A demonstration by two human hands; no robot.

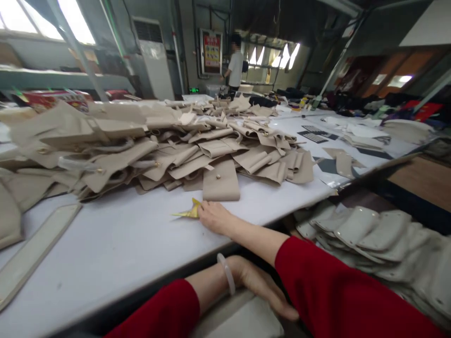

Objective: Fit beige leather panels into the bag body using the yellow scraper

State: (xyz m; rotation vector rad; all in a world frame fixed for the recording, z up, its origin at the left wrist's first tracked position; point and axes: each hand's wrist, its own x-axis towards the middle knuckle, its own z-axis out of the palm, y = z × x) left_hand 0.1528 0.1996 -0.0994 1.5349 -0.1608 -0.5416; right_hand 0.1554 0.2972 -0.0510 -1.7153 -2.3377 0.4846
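Note:
My right hand (214, 217) is at the near edge of the white table, fingers closed on a small yellow pointed thing (188, 212) whose tip points left; its exact kind is hard to make out. Just beyond it lies a beige leather-like flap (221, 180) with a metal stud. Below the table edge, my left hand (259, 281), with a pale bangle at the wrist, curves round the far side of a pale beige piece (243, 317). Its fingers point down to the right, partly hidden beneath the right sleeve.
A wide heap of beige pieces (169, 150) covers the table's (116, 249) far part. A long pale strip (38, 253) lies at left. Stacked pale pieces (373, 239) with studs sit low at right. Dark striped pieces (313, 134) lie farther back. Another person (235, 68) stands in the background.

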